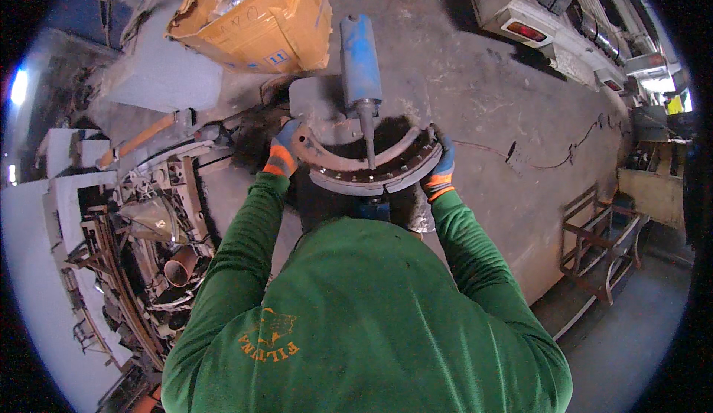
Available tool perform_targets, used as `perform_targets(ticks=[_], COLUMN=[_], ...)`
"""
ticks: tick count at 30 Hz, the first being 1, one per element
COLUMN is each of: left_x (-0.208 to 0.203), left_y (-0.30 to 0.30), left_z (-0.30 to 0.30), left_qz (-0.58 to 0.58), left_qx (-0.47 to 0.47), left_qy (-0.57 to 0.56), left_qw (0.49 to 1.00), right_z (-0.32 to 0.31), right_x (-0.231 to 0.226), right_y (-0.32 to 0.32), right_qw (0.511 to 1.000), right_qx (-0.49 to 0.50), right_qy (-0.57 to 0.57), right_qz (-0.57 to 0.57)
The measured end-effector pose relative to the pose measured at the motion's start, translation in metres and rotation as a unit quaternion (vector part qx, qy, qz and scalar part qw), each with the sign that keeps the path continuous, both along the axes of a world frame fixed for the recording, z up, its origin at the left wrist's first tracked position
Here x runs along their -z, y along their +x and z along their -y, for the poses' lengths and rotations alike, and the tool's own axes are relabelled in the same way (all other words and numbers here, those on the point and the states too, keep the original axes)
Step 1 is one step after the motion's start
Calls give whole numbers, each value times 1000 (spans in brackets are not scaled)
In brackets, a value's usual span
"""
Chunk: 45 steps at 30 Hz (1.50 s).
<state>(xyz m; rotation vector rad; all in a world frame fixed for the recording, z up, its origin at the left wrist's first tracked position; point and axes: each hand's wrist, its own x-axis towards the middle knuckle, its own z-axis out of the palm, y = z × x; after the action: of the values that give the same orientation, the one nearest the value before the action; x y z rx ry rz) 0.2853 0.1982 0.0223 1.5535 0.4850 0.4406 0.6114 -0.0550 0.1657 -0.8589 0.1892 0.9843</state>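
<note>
A curved, rusty brake shoe [317, 154] with a grey lining [338, 185] along its outer side lies across the front of a blue upright machine [361, 60]. The machine's slim metal rod [368, 134] reaches down to the shoe's middle, its tip at or just over the metal; contact cannot be made out. My left hand [281, 151], in a blue and orange glove, grips the shoe's left end. At the right end, my right hand [443, 166], gloved alike, is closed around the shoe, its fingers partly hidden. Small rivet-like dots run along the lining's inner edge.
Beyond the machine at left stands an open cardboard box [297, 34]. A wooden-handled hammer [148, 134] lies left of my hand, above piled metal scrap [160, 223]. A thin cable [535, 165] crosses the floor at right, near a metal frame [603, 246]. A vehicle's rear [512, 12] stands far right.
</note>
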Motion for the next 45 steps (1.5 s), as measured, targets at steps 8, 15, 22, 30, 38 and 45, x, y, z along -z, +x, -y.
perform_targets(ticks=[8, 15, 22, 30, 38, 45], left_x=[-116, -76, -90, -95, -105, -79], left_y=[70, 55, 56, 63, 71, 78], left_z=[27, 25, 30, 48, 66, 46], left_qz=[-5, 7, 36, 106, 52, 125], left_qx=[-267, -245, -263, -351, -425, -392], left_qy=[-419, -288, -479, -450, -453, -304], left_qw=[868, 926, 837, 814, 782, 860], right_z=[17, 6, 9, 10, 9, -6], right_x=[-5, -21, 2, -5, -9, 2], right_y=[-8, -8, 1, 7, -2, 12], right_qw=[973, 997, 996, 999, 996, 999], right_qx=[0, 2, -11, -25, -9, -10], right_qy=[-34, -14, -20, 14, 31, 13], right_qz=[227, 79, 81, -24, 78, 28])
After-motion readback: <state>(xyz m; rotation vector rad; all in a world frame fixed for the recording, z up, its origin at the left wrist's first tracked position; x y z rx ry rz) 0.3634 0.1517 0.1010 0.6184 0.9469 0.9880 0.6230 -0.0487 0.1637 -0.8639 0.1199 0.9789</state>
